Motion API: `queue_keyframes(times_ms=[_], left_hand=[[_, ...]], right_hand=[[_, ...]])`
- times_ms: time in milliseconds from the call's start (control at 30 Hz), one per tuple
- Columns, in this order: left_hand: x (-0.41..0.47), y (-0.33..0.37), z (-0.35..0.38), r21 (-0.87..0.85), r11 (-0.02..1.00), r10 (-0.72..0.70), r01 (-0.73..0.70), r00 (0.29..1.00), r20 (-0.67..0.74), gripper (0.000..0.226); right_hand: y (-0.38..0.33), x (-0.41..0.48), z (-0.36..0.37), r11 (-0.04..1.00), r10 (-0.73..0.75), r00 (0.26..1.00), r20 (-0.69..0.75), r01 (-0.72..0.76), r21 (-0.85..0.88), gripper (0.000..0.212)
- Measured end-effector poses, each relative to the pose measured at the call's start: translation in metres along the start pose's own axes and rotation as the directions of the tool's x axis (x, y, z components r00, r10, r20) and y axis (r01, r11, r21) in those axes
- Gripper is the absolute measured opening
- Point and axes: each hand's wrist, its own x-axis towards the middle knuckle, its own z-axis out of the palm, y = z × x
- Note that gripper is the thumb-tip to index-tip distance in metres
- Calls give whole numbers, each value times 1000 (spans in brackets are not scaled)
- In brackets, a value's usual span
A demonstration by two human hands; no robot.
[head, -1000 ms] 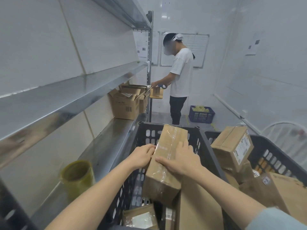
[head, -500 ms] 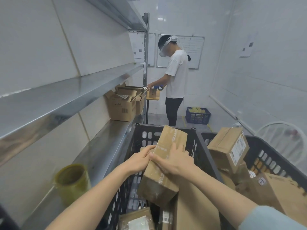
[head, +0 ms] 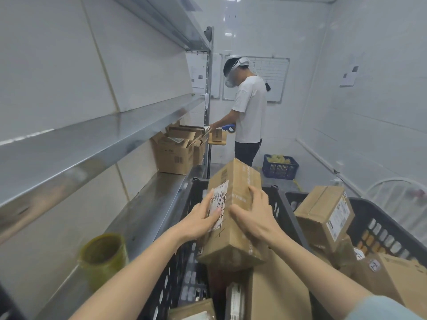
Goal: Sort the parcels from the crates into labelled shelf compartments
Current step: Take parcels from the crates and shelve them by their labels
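A long brown cardboard parcel [head: 235, 227] is held tilted above the near black crate [head: 184, 269], its white handwritten label facing up and left. My left hand [head: 198, 221] grips its left side, with the thumb on the label. My right hand [head: 254, 217] grips its right side, fingers curled over the top face. More parcels lie in the crate below. A second black crate [head: 381, 225] on the right holds several parcels, one [head: 323, 213] with a printed label. The steel shelf [head: 147, 215] runs along the left wall.
A yellowish tape roll [head: 104, 257] stands on the lower shelf near me. Open cardboard boxes [head: 175, 153] sit farther along that shelf. Another person [head: 248, 112] stands at the shelf's far end. A blue basket [head: 280, 167] is on the floor behind.
The parcel has been lifted higher and turned, so its white label now shows. Both hands have shifted along its sides.
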Motion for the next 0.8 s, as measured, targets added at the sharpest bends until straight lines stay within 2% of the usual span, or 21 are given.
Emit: queue_keyframes(times_ms=[67,167,367,533,567,700,800], left_hand=[[-2,1,0,-76,996,-35,39,998,51,71],[0,1,0,-91,995,-47,51,998,44,72],[-1,2,-4,-106,994,3,-9,999,-49,63],[3,-6,-12,-111,994,-21,0,982,-189,55],[3,-7,-14,-108,994,-34,13,979,-201,56],[2,-16,-20,-38,999,-47,39,967,-250,95],[-4,-17,-20,-5,998,-59,60,958,-281,95]], right_hand=[[1,-1,-1,999,-34,999,-3,34,19,93],[2,1,-1,998,-67,997,39,66,23,89],[4,2,-5,981,-110,991,70,119,-153,94],[5,5,-5,972,-176,981,78,186,-142,87],[5,5,-5,974,-188,979,85,197,-112,90],[4,4,-3,961,-224,959,171,247,-126,98],[8,4,0,947,-248,945,211,283,-154,98]])
